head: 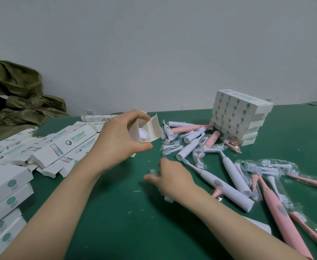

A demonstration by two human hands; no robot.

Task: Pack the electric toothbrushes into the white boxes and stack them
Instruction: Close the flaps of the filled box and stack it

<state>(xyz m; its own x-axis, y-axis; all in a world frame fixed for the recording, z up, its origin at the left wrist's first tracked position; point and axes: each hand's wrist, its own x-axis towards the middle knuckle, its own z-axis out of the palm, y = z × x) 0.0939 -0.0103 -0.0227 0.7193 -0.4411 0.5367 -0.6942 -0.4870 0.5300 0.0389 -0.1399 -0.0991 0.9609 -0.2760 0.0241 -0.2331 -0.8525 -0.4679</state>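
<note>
A green table (116,212) by a grey wall (153,53). The left hand (116,141) grips an open white box (154,131), a toothbrush (142,135) inside. The right hand (172,179) is blurry, so I cannot tell its fingers. Loose toothbrushes (234,177) lie at three o'clock, stacked boxes (238,119) at two.

My left arm runs in from the lower left, bare forearm angled up toward the middle; left hand (120,137) is raised off the surface, wrist bent, thumb underneath and fingers curled over the top, gripping the open end of a white box (151,129); my right arm enters from the lower right, forearm lying low; right hand (172,178) sits below the left, palm down, thumb stretched out leftward, fingers blurred; whether they grip anything, I can't tell.
</note>
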